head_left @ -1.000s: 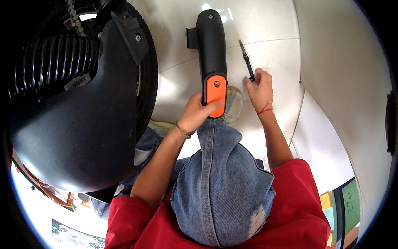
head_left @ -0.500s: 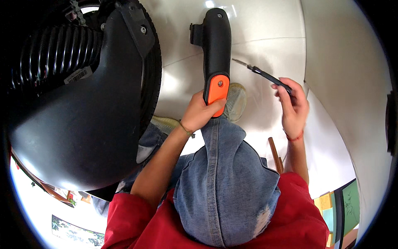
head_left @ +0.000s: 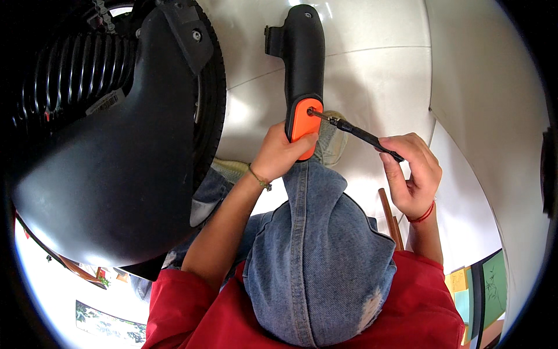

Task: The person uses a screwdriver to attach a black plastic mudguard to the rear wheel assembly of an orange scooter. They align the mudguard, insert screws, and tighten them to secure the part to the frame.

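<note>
Head view: you are holding a curved black part [head_left: 305, 64] at 12 o'clock, your left hand [head_left: 278, 152] wrapping a closed grip around its lower end, thumb pressing on the orange panel [head_left: 301, 129]. At 3 o'clock, your right hand [head_left: 417, 177] is pinching the rear end of a slim black screwdriver [head_left: 365, 136] in a nearly closed fingertip grip, and its shaft is pointing toward 10 o'clock, the tip meeting the screw recess [head_left: 309, 111] in the panel's upper end. Your denim-covered knee [head_left: 325, 256] is sitting at 6 o'clock from the part, while a large black fender [head_left: 104, 180] is filling 9 o'clock, beside a tyre [head_left: 217, 104].
</note>
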Action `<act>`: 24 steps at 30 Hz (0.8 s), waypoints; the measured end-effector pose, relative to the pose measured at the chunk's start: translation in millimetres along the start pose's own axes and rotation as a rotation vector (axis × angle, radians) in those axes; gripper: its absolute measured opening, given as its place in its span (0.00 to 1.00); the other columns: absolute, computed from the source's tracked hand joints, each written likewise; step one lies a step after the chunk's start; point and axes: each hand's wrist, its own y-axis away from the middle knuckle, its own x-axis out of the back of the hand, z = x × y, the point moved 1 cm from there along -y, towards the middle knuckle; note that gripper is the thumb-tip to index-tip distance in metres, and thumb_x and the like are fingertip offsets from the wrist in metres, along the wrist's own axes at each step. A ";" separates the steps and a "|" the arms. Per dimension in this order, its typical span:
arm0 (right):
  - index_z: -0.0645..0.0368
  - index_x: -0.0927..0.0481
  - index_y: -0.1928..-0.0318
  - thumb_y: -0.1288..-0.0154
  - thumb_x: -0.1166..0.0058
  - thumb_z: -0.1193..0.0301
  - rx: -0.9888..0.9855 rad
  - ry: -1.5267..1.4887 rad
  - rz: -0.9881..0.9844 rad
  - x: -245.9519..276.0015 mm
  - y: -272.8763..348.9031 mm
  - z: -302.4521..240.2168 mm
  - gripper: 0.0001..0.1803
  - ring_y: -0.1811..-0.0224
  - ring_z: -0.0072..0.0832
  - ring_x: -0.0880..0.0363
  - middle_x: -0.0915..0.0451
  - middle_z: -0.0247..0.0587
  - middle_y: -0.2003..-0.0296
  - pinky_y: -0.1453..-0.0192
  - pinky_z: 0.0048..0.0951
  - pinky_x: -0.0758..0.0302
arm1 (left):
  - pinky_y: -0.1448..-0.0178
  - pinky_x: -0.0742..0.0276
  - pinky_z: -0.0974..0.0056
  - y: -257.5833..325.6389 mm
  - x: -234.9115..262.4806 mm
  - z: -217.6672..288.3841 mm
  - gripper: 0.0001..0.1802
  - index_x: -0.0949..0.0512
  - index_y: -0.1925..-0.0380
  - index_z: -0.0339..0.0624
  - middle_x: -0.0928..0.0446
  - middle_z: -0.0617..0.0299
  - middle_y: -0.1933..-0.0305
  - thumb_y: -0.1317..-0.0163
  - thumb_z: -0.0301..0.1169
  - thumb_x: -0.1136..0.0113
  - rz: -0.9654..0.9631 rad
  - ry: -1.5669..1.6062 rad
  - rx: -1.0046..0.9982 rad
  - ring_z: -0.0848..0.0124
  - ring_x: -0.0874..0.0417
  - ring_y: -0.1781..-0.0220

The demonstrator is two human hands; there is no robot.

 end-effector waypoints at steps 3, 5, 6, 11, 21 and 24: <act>0.65 0.21 0.62 0.47 0.41 0.86 0.002 0.009 0.004 -0.2 -1.3 -1.1 0.11 0.74 0.29 0.24 0.19 0.45 0.71 0.72 0.24 0.29 | 0.50 0.25 0.67 0.3 1.6 -2.1 0.15 0.22 0.56 0.32 0.19 0.59 0.59 0.39 0.31 0.41 0.008 0.011 -0.011 0.73 0.20 0.58; 0.65 0.20 0.62 0.48 0.41 0.85 -0.002 0.032 -0.015 0.7 -1.3 -1.4 0.11 0.74 0.30 0.23 0.19 0.45 0.71 0.71 0.25 0.28 | 0.51 0.25 0.67 0.5 0.7 -1.3 0.15 0.22 0.56 0.33 0.19 0.59 0.60 0.40 0.32 0.41 0.010 0.018 -0.016 0.73 0.20 0.59; 0.65 0.20 0.62 0.48 0.41 0.85 -0.002 0.032 -0.015 1.3 -1.8 -1.8 0.11 0.74 0.30 0.23 0.19 0.45 0.71 0.71 0.25 0.28 | 0.51 0.25 0.67 0.6 0.4 -0.6 0.15 0.22 0.56 0.33 0.19 0.60 0.60 0.40 0.32 0.41 0.012 0.023 -0.022 0.73 0.20 0.60; 0.63 0.19 0.63 0.49 0.40 0.82 0.125 0.145 -0.078 4.3 -9.4 -6.0 0.10 0.74 0.31 0.24 0.19 0.42 0.71 0.70 0.27 0.27 | 0.54 0.25 0.67 1.0 0.8 1.6 0.14 0.22 0.58 0.34 0.20 0.61 0.63 0.40 0.31 0.41 0.013 -0.038 -0.006 0.74 0.21 0.62; 0.62 0.18 0.64 0.49 0.40 0.81 -0.013 0.232 -0.238 10.7 -17.3 -15.6 0.09 0.75 0.31 0.26 0.20 0.40 0.73 0.70 0.26 0.30 | 0.58 0.25 0.68 4.2 4.7 11.5 0.14 0.23 0.59 0.32 0.21 0.63 0.66 0.42 0.31 0.39 0.041 -0.151 0.000 0.75 0.22 0.65; 0.63 0.19 0.60 0.45 0.42 0.81 -0.147 0.027 -0.249 7.0 -15.5 -14.5 0.10 0.73 0.28 0.23 0.20 0.40 0.71 0.67 0.25 0.28 | 0.57 0.25 0.68 4.3 3.9 11.5 0.15 0.23 0.59 0.32 0.21 0.62 0.65 0.42 0.31 0.39 0.030 -0.109 -0.007 0.75 0.22 0.64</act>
